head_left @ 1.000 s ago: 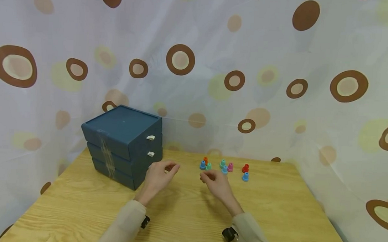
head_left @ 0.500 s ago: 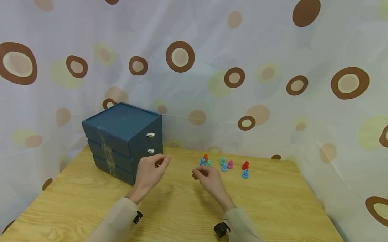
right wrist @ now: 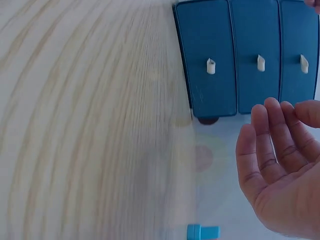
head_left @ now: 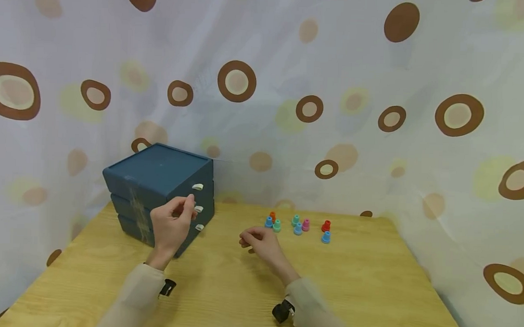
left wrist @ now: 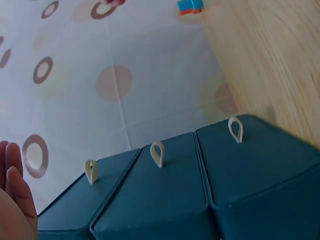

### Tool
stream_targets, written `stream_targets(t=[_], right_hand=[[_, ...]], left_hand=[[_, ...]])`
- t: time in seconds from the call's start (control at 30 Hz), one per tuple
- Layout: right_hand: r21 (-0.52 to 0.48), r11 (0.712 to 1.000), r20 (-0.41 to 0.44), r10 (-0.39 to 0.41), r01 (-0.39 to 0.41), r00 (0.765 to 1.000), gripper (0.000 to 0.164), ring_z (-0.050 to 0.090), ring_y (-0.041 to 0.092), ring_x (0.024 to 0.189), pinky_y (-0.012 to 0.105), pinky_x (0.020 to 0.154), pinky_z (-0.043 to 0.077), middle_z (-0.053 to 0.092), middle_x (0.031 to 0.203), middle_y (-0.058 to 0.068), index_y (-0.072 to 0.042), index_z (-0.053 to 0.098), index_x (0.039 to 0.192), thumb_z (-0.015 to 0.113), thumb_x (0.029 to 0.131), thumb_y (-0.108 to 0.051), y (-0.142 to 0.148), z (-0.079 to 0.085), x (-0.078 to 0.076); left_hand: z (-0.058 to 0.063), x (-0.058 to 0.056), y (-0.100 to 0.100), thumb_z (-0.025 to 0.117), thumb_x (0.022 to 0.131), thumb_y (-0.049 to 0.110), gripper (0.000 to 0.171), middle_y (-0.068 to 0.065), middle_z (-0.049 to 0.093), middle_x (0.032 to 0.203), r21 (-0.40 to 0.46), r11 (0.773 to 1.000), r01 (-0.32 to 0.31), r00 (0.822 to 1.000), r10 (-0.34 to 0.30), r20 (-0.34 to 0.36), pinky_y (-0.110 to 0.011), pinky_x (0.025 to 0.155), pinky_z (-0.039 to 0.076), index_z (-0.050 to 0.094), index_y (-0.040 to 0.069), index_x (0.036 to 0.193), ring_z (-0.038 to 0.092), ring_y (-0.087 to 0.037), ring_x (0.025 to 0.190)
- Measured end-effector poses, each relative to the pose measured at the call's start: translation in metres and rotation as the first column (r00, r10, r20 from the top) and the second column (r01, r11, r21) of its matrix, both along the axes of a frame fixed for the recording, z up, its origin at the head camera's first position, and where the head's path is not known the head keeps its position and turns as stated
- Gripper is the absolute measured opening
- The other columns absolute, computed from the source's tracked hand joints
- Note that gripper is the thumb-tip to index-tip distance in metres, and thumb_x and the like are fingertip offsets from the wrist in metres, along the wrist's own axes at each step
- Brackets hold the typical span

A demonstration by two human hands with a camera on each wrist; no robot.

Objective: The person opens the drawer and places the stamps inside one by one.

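Note:
In the head view my left hand hovers in front of a dark blue three-drawer cabinet, overlapping its near corner. Its fingers are loosely bent and hold nothing. White loop pull tabs stick out of the drawer fronts, among them the top tab; the left wrist view shows a tab on the middle drawer, apart from the fingers. My right hand hangs over the table to the right of the cabinet, nothing in it. In the right wrist view its fingers are relaxed and gently curved.
Several small stepped plastic cones stand toward the back of the wooden table, including a red cone, a pink cone and a blue cone. A spotted curtain lines the back and sides. Clear tape runs down the cabinet's side.
My left hand has moved left and up to the cabinet's drawer fronts. The right hand has drifted left, away from the cones. Cabinet and cones stay in place.

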State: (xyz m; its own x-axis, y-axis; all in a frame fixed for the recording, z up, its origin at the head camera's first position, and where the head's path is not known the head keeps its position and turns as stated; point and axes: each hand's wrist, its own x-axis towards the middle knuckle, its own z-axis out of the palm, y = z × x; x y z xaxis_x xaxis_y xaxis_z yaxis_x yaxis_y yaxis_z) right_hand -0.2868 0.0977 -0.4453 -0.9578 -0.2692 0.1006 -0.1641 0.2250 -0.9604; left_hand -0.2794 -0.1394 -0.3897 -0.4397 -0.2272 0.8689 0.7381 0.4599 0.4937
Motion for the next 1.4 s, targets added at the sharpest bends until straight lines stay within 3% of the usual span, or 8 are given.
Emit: stream_targets(t=[0.3, 0.57, 0.73, 0.87, 1.03, 1.1, 1.27, 1.4], right_hand=[[-0.009, 1.000, 0.011, 0.018, -0.017, 1.000, 0.025, 0.069, 0.034, 0.095, 0.048, 0.081, 0.057, 0.071, 0.101, 0.022, -0.001, 0.071, 0.107, 0.057, 0.099, -0.020, -0.020, 0.011, 0.002], [-0.003, 1.000, -0.031, 0.000, 0.000, 1.000, 0.025, 0.069, 0.019, 0.086, 0.045, 0.081, 0.057, 0.073, 0.093, 0.008, -0.009, 0.073, 0.103, 0.060, 0.097, -0.030, -0.037, 0.009, -0.014], [-0.007, 1.000, -0.051, 0.006, -0.006, 0.999, 0.025, 0.068, 0.012, 0.082, 0.037, 0.076, 0.058, 0.073, 0.090, 0.006, -0.009, 0.073, 0.103, 0.061, 0.097, -0.030, -0.053, 0.014, -0.023], [-0.016, 1.000, -0.053, 0.020, -0.021, 0.998, 0.026, 0.069, 0.016, 0.083, 0.037, 0.078, 0.059, 0.073, 0.093, 0.010, -0.007, 0.073, 0.104, 0.061, 0.097, -0.029, -0.063, 0.018, -0.028], [-0.021, 0.999, -0.095, 0.039, -0.041, 0.995, 0.025, 0.069, 0.034, 0.092, 0.043, 0.081, 0.058, 0.071, 0.098, 0.019, -0.004, 0.071, 0.106, 0.059, 0.098, -0.024, -0.072, 0.028, -0.031], [0.006, 0.999, -0.137, 0.041, -0.041, 0.990, 0.024, 0.068, 0.033, 0.089, 0.041, 0.078, 0.058, 0.070, 0.099, 0.021, -0.004, 0.071, 0.106, 0.059, 0.098, -0.022, -0.075, 0.033, -0.035], [0.054, 0.998, -0.242, 0.036, -0.023, 0.970, 0.025, 0.066, 0.017, 0.077, 0.027, 0.068, 0.057, 0.070, 0.093, 0.015, -0.002, 0.071, 0.108, 0.059, 0.098, -0.022, -0.084, 0.038, -0.048], [0.048, 0.999, -0.290, 0.018, -0.004, 0.957, 0.027, 0.066, 0.026, 0.078, 0.022, 0.064, 0.054, 0.071, 0.093, 0.011, 0.000, 0.070, 0.111, 0.059, 0.098, -0.020, -0.089, 0.046, -0.053]], left_hand=[[0.016, 0.008, -0.010, 0.065, 0.084, -0.007, 0.018, -0.010, 0.060, 0.052, -0.009, 0.998, -0.065, 0.996, 0.065, -0.056, -0.012, 0.044, 0.037, 0.069, 0.000, 0.067, 0.048, 0.001, 0.044], [0.011, -0.007, -0.029, 0.069, 0.081, -0.005, 0.014, -0.006, 0.053, 0.048, -0.019, 0.984, -0.179, 0.978, 0.176, -0.113, -0.017, 0.047, 0.029, 0.070, 0.000, 0.068, 0.037, -0.003, 0.044], [0.011, -0.009, -0.040, 0.071, 0.083, 0.003, 0.011, -0.008, 0.058, 0.056, -0.010, 0.979, -0.206, 0.972, 0.203, -0.115, -0.013, 0.053, 0.033, 0.072, 0.002, 0.072, 0.042, 0.001, 0.052], [0.009, -0.010, -0.044, 0.072, 0.083, 0.006, 0.008, -0.011, 0.059, 0.064, -0.038, 0.967, -0.251, 0.960, 0.244, -0.135, -0.014, 0.060, 0.035, 0.073, 0.002, 0.077, 0.049, -0.009, 0.058], [0.006, -0.015, -0.052, 0.071, 0.083, 0.007, 0.010, -0.020, 0.061, 0.080, -0.082, 0.962, -0.260, 0.951, 0.240, -0.195, -0.032, 0.072, 0.041, 0.073, -0.003, 0.083, 0.054, -0.034, 0.075], [0.005, -0.017, -0.056, 0.072, 0.083, 0.007, 0.011, -0.022, 0.062, 0.085, -0.092, 0.961, -0.260, 0.949, 0.236, -0.210, -0.040, 0.076, 0.040, 0.073, -0.003, 0.085, 0.052, -0.039, 0.081], [0.003, -0.018, -0.063, 0.074, 0.080, 0.006, 0.011, -0.021, 0.067, 0.091, -0.096, 0.967, -0.237, 0.955, 0.214, -0.203, -0.050, 0.092, 0.040, 0.076, -0.002, 0.087, 0.057, -0.040, 0.092], [0.000, -0.020, -0.065, 0.074, 0.079, 0.004, 0.014, -0.021, 0.069, 0.096, -0.084, 0.975, -0.207, 0.964, 0.189, -0.186, -0.057, 0.104, 0.037, 0.077, -0.001, 0.091, 0.060, -0.039, 0.099]])
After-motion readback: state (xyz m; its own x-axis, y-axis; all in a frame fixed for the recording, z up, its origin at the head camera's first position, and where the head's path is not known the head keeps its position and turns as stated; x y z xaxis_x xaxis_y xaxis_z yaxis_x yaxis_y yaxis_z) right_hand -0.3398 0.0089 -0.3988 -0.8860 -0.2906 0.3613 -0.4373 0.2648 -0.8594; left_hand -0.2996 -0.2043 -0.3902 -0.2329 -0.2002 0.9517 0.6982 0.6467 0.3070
